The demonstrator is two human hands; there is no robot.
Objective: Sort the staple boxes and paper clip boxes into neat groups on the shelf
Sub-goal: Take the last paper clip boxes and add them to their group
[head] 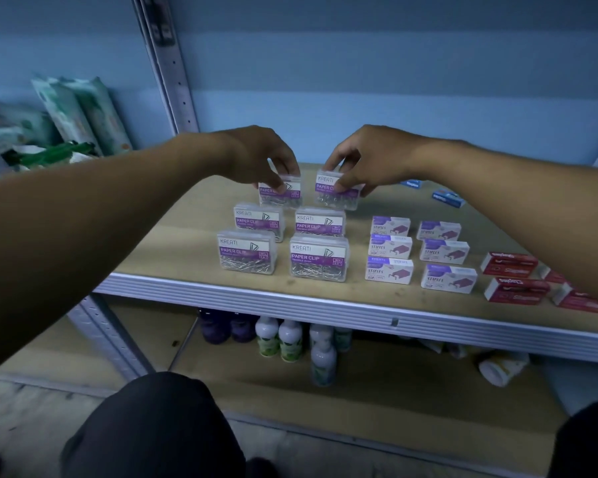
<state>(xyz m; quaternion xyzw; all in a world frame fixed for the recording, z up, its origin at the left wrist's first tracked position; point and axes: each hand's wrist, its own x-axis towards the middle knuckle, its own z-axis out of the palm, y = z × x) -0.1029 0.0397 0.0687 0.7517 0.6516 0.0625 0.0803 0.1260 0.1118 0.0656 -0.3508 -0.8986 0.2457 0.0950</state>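
Clear paper clip boxes with purple labels stand in two columns on the wooden shelf [194, 215]. My left hand [261, 157] grips the back left paper clip box [285, 196] from above. My right hand [370, 160] grips the back right paper clip box [328, 198] the same way. In front stand several more paper clip boxes [320, 262]. To their right, white and maroon staple boxes [390, 246] sit in two columns. Red staple boxes [510, 263] lie under my right forearm. Two blue staple boxes [447, 197] lie loose at the back.
A perforated metal upright [173, 63] divides the shelving; green packets [80, 115] lean in the bay to the left. Below, the lower shelf holds bottles [290, 339] and a tipped white container [501, 369]. The shelf's grey metal front edge [290, 301] runs across.
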